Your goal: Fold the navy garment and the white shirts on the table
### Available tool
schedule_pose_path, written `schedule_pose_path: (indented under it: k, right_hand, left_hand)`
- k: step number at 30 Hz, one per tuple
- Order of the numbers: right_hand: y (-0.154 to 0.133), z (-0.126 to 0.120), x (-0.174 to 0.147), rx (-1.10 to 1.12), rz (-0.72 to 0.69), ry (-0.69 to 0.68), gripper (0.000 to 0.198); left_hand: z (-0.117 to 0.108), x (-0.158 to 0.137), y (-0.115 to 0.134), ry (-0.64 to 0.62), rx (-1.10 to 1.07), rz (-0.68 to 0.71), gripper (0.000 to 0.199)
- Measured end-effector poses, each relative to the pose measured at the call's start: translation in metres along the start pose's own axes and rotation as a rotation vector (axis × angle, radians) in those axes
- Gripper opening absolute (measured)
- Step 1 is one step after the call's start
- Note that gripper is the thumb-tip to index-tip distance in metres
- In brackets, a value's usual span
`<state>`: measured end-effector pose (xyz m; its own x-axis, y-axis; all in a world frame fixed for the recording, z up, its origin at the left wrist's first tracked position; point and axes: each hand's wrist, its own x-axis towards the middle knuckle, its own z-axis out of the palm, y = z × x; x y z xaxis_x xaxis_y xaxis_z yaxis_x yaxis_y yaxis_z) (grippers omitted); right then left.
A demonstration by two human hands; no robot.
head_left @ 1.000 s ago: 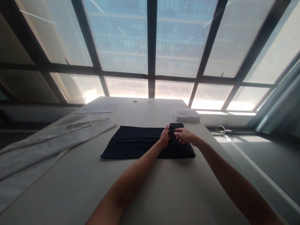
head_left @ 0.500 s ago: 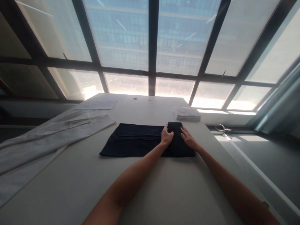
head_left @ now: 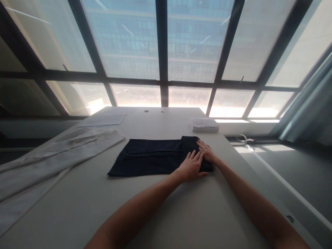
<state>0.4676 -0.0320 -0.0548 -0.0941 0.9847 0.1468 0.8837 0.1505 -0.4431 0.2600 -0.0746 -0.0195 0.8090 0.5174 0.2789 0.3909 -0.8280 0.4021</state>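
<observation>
Touching dark cloth (head_left: 157,157), seemingly near right edge.

Along the bottom of the frame the worktop (head_left: 166,221) leaves a wide way in, crossed only by the left forearm (head_left: 145,200) and right forearm (head_left: 241,190). The left hand (head_left: 191,166) and right hand (head_left: 206,152) block the right end of the dark cloth (head_left: 149,159). Over on the left I see the pale garment (head_left: 62,148) sprawled across the path. Behind the cloth, mid-frame, there's passing room, pinched narrow by the white stack (head_left: 204,125) right of centre.
</observation>
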Motion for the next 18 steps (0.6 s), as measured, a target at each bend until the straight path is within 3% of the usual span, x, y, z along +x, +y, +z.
schedule_pose_path:
  k: [4, 9, 13, 18]
  right_hand:
    - [-0.002, -0.006, 0.004, -0.009, 0.052, -0.007, 0.057]
    - [-0.019, -0.013, 0.009, -0.036, -0.073, 0.0, 0.058]
    - [-0.034, -0.011, 0.025, -0.105, -0.193, -0.075, 0.057]
    - [-0.031, -0.005, 0.055, -0.181, -0.053, -0.13, 0.059]
  left_hand:
    - [-0.011, -0.013, -0.007, -0.083, 0.119, 0.173, 0.053]
    - [-0.026, -0.02, -0.011, -0.18, 0.155, 0.283, 0.06]
    - [-0.026, -0.025, -0.01, -0.147, 0.127, 0.31, 0.049]
    - [-0.025, -0.027, -0.012, -0.2, 0.088, 0.29, 0.053]
